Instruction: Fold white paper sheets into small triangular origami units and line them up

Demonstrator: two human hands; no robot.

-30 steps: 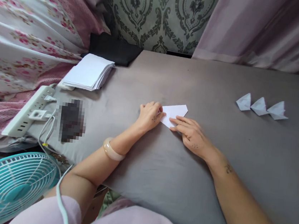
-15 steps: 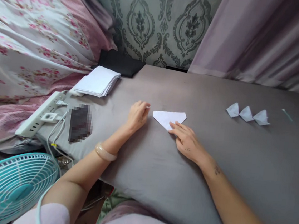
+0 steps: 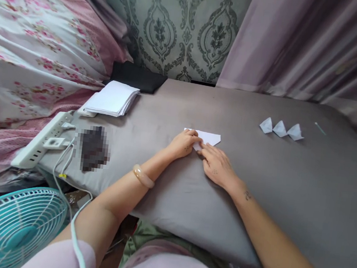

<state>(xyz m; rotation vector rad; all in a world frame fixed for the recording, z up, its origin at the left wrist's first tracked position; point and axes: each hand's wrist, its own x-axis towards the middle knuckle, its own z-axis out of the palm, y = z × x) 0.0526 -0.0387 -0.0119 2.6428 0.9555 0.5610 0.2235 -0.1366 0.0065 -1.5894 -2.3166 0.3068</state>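
A white sheet of folded paper (image 3: 210, 137) lies flat on the grey cloth-covered surface, its lower part covered by both hands. My left hand (image 3: 183, 144) rests over the paper's left side with its fingers curled and pressed together. Whatever may be between those fingertips is hidden. My right hand (image 3: 218, 164) lies on the lower right edge of the paper, fingers stretched out and pressing it down. The two hands' fingertips nearly meet on the sheet. A pale bangle (image 3: 143, 176) sits on my left forearm.
Three small folded paper shapes (image 3: 280, 129) stand in a row to the right, with a thin stick (image 3: 320, 128) beyond. At left are a paper stack (image 3: 111, 98), a black folded item (image 3: 138, 78), a power strip (image 3: 40, 140), a blurred dark object (image 3: 94, 148) and a turquoise fan (image 3: 21, 236).
My left hand has moved right, from beside the paper onto its left part. My right hand stays on the paper's lower edge. The view has shifted slightly.
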